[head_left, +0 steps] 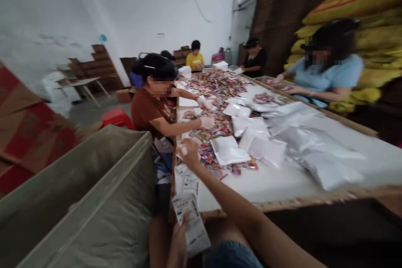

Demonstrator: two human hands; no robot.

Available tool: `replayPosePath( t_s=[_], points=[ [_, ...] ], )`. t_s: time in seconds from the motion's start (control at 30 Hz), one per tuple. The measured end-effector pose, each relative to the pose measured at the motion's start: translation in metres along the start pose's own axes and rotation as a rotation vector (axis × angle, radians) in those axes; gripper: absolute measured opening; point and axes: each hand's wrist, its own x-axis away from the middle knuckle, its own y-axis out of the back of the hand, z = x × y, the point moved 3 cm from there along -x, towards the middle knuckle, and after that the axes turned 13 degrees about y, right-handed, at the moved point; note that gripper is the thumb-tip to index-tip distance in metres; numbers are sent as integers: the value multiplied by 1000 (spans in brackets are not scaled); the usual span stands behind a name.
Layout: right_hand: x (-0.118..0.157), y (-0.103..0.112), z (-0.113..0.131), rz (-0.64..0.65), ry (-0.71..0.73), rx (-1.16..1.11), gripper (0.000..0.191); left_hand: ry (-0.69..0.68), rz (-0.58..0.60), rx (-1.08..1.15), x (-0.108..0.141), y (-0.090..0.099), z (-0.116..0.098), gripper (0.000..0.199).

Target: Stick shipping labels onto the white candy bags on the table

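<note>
My left hand (pixel 179 236), low at the front, grips white printed label sheets (pixel 192 224), its thumb on top of them. More printed paper (pixel 186 180) lies at the table's corner just above. Over that corner is my right hand (pixel 190 153), its fingers curled; a whitish bit shows at the fingertips, too blurred to name. Beside this hand is a pile of small colourful packets (pixel 207 155). A filled white pouch (pixel 228 150) lies just right of the pile.
A large grey-green bin (pixel 125 184) stands left of the table (pixel 314 176). A person in a brown shirt (pixel 147 111) reaches gloved hands into the packets. Another in light blue (pixel 329 71) works at right. Large silvery-white bags (pixel 326 155) lie on the right side.
</note>
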Motion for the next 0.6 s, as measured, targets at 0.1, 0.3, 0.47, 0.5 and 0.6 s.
replayPosePath(
  t_s=[0.1,0.3,0.47,0.5,0.6],
  points=[
    [68,52,-108,120,-328,235,57,-2,-39,-123,-6,-3,-2,51],
    [110,108,-159,271,-337,304,34,-126,-5,-197,-9,-9,-25,50],
    [82,173,-149,220,-392,412,23,-167,-61,-218,-7,-10,-31,41],
    [79,184,-141,201,-397,435,26,-167,-78,-211,-7,-11,-32,39],
    [81,183,-106,210,-421,427,32,-164,-81,-197,-5,-17,-33,36]
  ],
)
